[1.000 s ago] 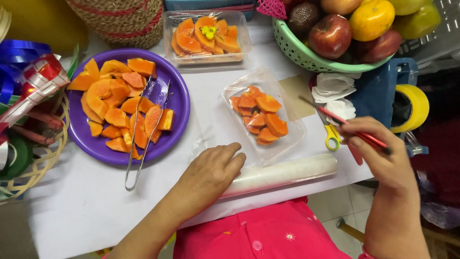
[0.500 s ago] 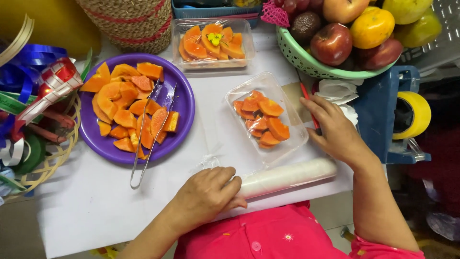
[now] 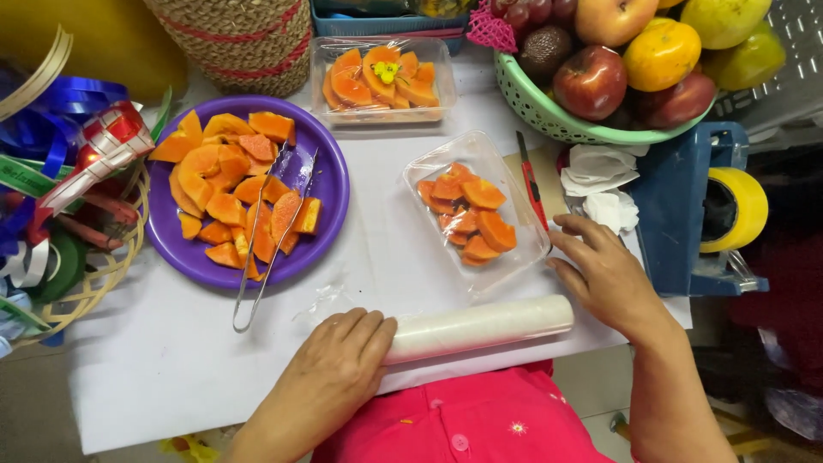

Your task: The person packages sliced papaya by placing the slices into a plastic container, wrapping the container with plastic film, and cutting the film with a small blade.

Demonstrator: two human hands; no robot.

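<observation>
My left hand (image 3: 339, 364) rests palm down on the left end of a white roll of cling film (image 3: 480, 327) lying along the table's front edge. My right hand (image 3: 604, 270) is open, its fingers at the right side of a clear plastic tray (image 3: 477, 212) holding orange papaya pieces. A red-handled cutter (image 3: 531, 178) lies just right of that tray. A purple plate (image 3: 249, 190) with several papaya chunks and metal tongs (image 3: 273, 236) sits to the left.
A wrapped tray of papaya (image 3: 381, 79) stands at the back. A green basket of fruit (image 3: 630, 69) sits back right, above a blue tape dispenser with yellow tape (image 3: 720, 210). Ribbons (image 3: 60, 171) fill a wicker basket at left. A woven basket (image 3: 236, 39) stands behind the plate.
My right hand carried the red cutter from the table's right edge up beside the clear tray, let it go, and has drawn back to the tray's right side. The left hand stayed on the roll.
</observation>
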